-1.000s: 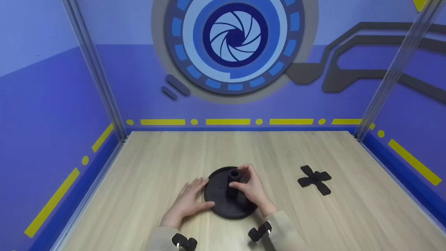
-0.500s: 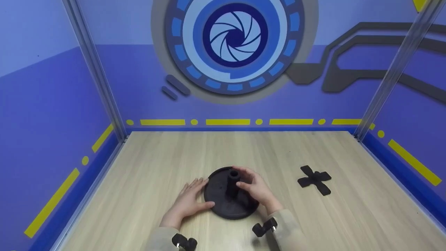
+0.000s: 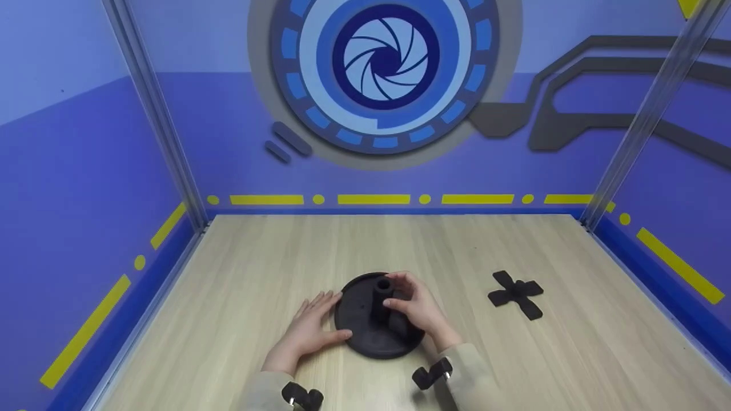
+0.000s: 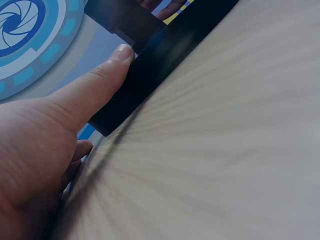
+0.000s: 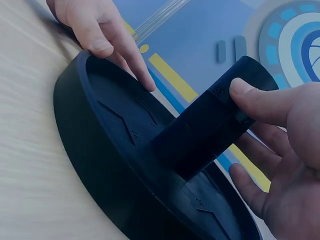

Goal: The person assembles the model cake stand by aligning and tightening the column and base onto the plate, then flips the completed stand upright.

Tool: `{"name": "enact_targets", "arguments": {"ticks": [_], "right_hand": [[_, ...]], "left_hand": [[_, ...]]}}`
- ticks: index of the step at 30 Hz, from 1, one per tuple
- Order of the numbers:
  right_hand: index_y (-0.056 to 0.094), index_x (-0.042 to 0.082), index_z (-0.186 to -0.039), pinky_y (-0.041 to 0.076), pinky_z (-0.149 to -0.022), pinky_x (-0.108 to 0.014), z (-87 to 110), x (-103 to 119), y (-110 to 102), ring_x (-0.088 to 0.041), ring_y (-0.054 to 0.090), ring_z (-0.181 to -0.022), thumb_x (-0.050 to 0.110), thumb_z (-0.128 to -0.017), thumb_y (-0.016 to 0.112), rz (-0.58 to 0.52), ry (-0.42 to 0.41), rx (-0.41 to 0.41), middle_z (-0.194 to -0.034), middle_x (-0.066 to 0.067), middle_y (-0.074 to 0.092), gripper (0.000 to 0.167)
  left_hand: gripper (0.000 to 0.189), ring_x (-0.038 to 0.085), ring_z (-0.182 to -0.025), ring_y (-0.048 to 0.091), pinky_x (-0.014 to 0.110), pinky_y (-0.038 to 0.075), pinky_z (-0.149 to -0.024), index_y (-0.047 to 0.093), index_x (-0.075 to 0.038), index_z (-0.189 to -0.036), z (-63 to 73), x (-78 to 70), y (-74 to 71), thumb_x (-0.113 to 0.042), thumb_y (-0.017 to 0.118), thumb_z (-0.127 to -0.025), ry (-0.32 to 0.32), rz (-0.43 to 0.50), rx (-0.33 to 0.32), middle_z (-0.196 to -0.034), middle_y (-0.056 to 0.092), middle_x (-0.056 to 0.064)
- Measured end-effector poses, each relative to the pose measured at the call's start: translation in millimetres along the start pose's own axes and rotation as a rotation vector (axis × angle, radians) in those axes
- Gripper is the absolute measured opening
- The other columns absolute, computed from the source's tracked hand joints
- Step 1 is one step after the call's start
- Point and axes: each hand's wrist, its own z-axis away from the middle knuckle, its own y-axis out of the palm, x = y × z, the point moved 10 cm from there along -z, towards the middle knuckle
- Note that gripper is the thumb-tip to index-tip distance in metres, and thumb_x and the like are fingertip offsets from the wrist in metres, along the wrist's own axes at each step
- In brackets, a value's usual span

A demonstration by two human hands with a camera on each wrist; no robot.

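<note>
A black round base (image 3: 355, 325) with a raised rim lies on the table, flat side down. From its middle an upright black tube (image 3: 380, 305) rises, its open end on top. My right hand (image 3: 420, 308) pinches the tube near its top, thumb (image 5: 244, 90) on the near side and fingers behind. At the base's left edge my left hand (image 3: 311, 325) rests with fingers extended, its thumb (image 4: 117, 62) on the rim and the fingertips along the outer side. Small raised marks show on the tube and base in the right wrist view.
To the right on the wooden table (image 3: 257, 274) lies a black four-armed cross piece (image 3: 517, 292) with a small knob at its centre. Blue printed walls (image 3: 228, 142) enclose the back and sides, with metal posts (image 3: 165, 125) in the corners.
The right hand shifts slightly right, and its thumb and fingers change position around the tube's top. The tube's top moves a little left. The left hand and cross piece stay put.
</note>
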Motion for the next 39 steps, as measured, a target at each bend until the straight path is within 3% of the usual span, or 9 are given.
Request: {"name": "enact_targets", "arguments": {"ticks": [5, 14, 18, 23, 25, 28, 33, 39], "right_hand": [[0.061, -0.002, -0.123, 0.055, -0.108, -0.042, -0.3, -1, -2, -0.03, 0.064, -0.121, 0.001, -0.08, 0.084, 0.022, 0.014, -0.056, -0.125, -0.019, 0.069, 0.049], [0.059, 0.001, -0.119, 0.058, -0.101, -0.044, 1.0, 2, -3, -0.028, 0.065, -0.116, 0.002, -0.076, 0.088, 0.045, -0.007, -0.11, -0.121, -0.017, 0.069, 0.051], [0.058, 0.001, -0.131, 0.055, -0.106, -0.038, 1.4, 2, -1, -0.026, 0.065, -0.121, 0.005, -0.08, 0.086, 0.03, -0.023, -0.064, -0.129, -0.019, 0.067, 0.058], [0.048, 0.0, -0.149, 0.044, -0.115, -0.022, 1.7, 5, 4, -0.029, 0.055, -0.139, 0.008, -0.092, 0.075, -0.022, -0.056, 0.061, -0.148, -0.022, 0.057, 0.063], [0.046, 0.0, -0.151, 0.042, -0.118, -0.023, 2.1, 7, 6, -0.031, 0.051, -0.143, 0.008, -0.095, 0.071, -0.028, -0.063, 0.105, -0.151, -0.022, 0.055, 0.061], [0.048, 0.001, -0.151, 0.041, -0.123, -0.034, 3.2, 7, 9, -0.033, 0.048, -0.145, 0.008, -0.098, 0.067, -0.02, -0.05, 0.141, -0.153, -0.022, 0.053, 0.057], [0.052, 0.0, -0.146, 0.042, -0.121, -0.053, 2.9, 5, 9, -0.03, 0.053, -0.142, 0.006, -0.098, 0.066, -0.008, -0.017, 0.131, -0.15, -0.023, 0.054, 0.051], [0.058, -0.001, -0.138, 0.052, -0.113, -0.045, 1.6, 7, 5, -0.02, 0.062, -0.128, 0.007, -0.094, 0.073, 0.01, -0.025, 0.062, -0.139, -0.022, 0.063, 0.047]], "left_hand": [[0.094, 0.041, -0.158, 0.024, 0.061, 0.008, -0.133, 0.04, -0.014, -0.159, 0.2, 1.5, 0.6, -0.057, 0.078, -0.085, -0.011, -0.001, 0.005, -0.167, 0.032, 0.02], [0.094, 0.042, -0.158, 0.024, 0.061, 0.008, -0.132, 0.04, -0.013, -0.159, 0.4, 0.7, 0.1, -0.056, 0.078, -0.085, 0.0, -0.001, -0.002, -0.167, 0.032, 0.021], [0.094, 0.043, -0.157, 0.024, 0.062, 0.008, -0.132, 0.04, -0.012, -0.159, 1.1, -0.6, 0.1, -0.056, 0.078, -0.084, 0.008, -0.003, -0.003, -0.166, 0.033, 0.022], [0.094, 0.044, -0.157, 0.025, 0.063, 0.01, -0.132, 0.041, -0.01, -0.158, 1.8, -1.5, -0.5, -0.055, 0.079, -0.084, 0.018, -0.005, -0.008, -0.166, 0.034, 0.022], [0.094, 0.043, -0.157, 0.025, 0.063, 0.009, -0.132, 0.041, -0.011, -0.158, 1.7, -1.4, -0.5, -0.055, 0.079, -0.084, 0.017, -0.009, -0.008, -0.166, 0.034, 0.022], [0.094, 0.043, -0.157, 0.025, 0.062, 0.009, -0.132, 0.041, -0.011, -0.158, 1.8, -1.2, -0.4, -0.056, 0.078, -0.084, 0.015, -0.008, -0.005, -0.166, 0.034, 0.022], [0.094, 0.041, -0.159, 0.022, 0.06, 0.005, -0.133, 0.04, -0.015, -0.159, 1.6, 0.9, 0.9, -0.058, 0.078, -0.084, -0.016, 0.006, 0.009, -0.168, 0.032, 0.02], [0.093, 0.041, -0.158, 0.023, 0.061, 0.007, -0.133, 0.041, -0.013, -0.158, 1.2, 0.3, 0.4, -0.056, 0.078, -0.085, -0.011, 0.004, 0.003, -0.167, 0.032, 0.02]]}}
